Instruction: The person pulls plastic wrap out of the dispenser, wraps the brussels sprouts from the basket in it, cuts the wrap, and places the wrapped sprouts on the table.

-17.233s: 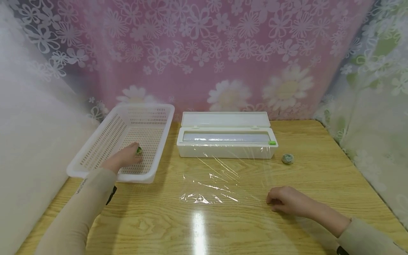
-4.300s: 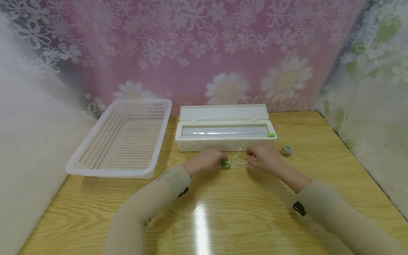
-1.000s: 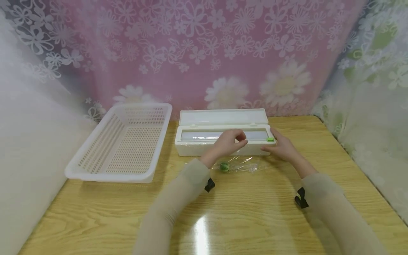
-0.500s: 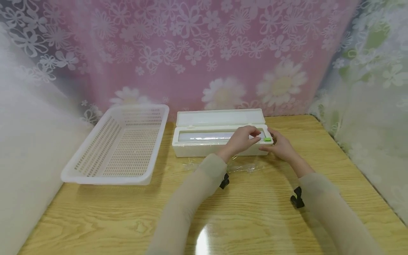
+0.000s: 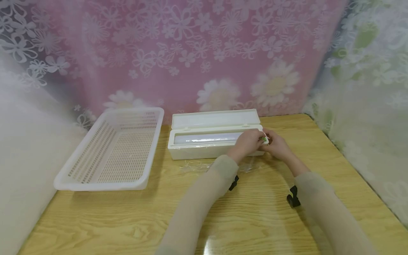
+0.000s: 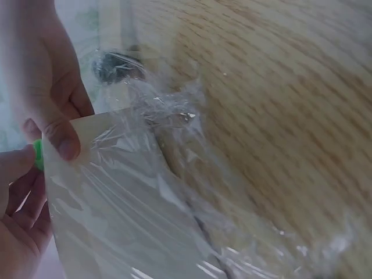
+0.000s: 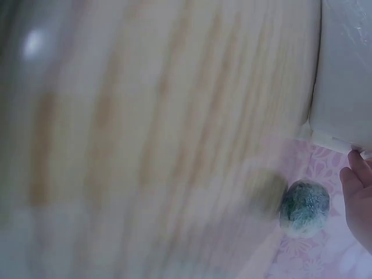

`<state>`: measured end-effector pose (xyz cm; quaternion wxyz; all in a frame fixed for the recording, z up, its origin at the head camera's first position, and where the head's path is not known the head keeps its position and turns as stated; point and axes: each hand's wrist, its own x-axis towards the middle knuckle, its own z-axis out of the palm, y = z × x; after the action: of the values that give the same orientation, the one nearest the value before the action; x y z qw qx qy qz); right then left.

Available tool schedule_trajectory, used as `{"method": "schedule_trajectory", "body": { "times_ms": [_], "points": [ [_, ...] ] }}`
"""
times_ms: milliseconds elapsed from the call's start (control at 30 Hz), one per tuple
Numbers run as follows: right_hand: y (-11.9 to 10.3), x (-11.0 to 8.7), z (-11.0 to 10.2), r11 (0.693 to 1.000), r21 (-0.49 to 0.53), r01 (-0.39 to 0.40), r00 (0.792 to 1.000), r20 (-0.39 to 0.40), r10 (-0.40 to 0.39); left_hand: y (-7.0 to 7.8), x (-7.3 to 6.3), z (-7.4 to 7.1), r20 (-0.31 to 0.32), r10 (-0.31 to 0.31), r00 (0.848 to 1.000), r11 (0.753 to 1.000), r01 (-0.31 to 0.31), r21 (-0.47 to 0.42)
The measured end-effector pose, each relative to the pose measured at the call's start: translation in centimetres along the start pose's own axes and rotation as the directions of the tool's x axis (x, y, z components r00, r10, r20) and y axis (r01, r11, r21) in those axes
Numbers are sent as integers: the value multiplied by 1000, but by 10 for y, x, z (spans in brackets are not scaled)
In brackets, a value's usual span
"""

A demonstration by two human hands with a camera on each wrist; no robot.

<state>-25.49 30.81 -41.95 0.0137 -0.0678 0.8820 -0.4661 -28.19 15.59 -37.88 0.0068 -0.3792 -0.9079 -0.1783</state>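
Observation:
A white cling film dispenser box (image 5: 200, 153) stands on the table with its lid up and the roll (image 5: 207, 138) showing. My left hand (image 5: 247, 143) is at its right end, where thumb and finger pinch the green cutter slider (image 6: 39, 154). My right hand (image 5: 279, 147) grips that same end, its thumb on the front face in the left wrist view. Clear film (image 6: 125, 195) runs down the box front and lies crumpled on the table. The right wrist view has a film-wrapped greenish ball (image 7: 305, 209) near the box. The other green ball is hidden in the head view.
A white perforated plastic basket (image 5: 127, 186) sits left of the box on the wood-grain table (image 5: 111, 219). A pink flowered curtain (image 5: 191, 78) hangs right behind the box, and pale flowered cloth (image 5: 360, 106) borders the right side.
The green ball once held in the left hand was laid in the film, then hidden by the left arm. That hand moved right to the slider; the right hand stayed on the box end.

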Motion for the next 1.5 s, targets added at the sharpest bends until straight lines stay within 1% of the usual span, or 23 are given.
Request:
{"method": "schedule_trajectory", "body": {
  "times_ms": [67, 167, 300, 400, 533, 633, 767, 867, 967, 1067, 1167, 1333, 1500],
  "points": [
    [0, 1, 0, 1000, 7, -5, 1000, 3, 5, -1, 0, 2, -10, 5, 1000, 999, -5, 35],
    [-1, 1, 0, 1000, -9, -9, 1000, 3, 10, -2, 0, 3, -28, 13, 1000, 999, -12, 51],
    [-3, 2, 0, 999, -44, 23, 1000, -8, -24, -3, 0, 2, -43, 23, 999, 995, -19, 97],
    [-5, 3, 0, 996, -85, 41, 999, -10, -42, -3, 1, 0, -34, 7, 999, 993, -3, 119],
    [-6, 3, -1, 991, -132, 13, 1000, -7, -15, -2, 1, -1, -21, -15, 1000, 992, 17, 123],
    [-7, 4, -1, 992, -123, -10, 1000, 4, 10, -2, 1, -2, -14, -21, 1000, 987, 23, 160],
    [-8, 5, -1, 992, -125, -22, 1000, 0, 22, -4, 1, -2, -26, 3, 1000, 980, 2, 201],
    [-9, 7, -1, 986, -167, -15, 1000, -17, 12, -6, 1, -2, -44, 32, 999, 977, -22, 211],
    [-10, 8, 0, 981, -194, 3, 1000, -19, -7, -7, 0, -2, -50, 41, 998, 972, -28, 231],
    [-10, 7, -1, 981, -194, 17, 1000, -19, -21, -6, 1, -2, -37, 47, 998, 968, -37, 246],
    [-9, 4, -2, 979, -203, 13, 999, -29, -20, -4, 2, -1, -22, 55, 998, 967, -48, 251],
    [-8, 3, -3, 977, -212, 5, 1000, -23, -11, -5, 1, 0, -2, 39, 999, 966, -37, 256],
    [-7, 5, -3, 981, -194, -2, 1000, -22, -2, -6, -2, -3, 1, 65, 998, 962, -63, 266]
  ]
}}
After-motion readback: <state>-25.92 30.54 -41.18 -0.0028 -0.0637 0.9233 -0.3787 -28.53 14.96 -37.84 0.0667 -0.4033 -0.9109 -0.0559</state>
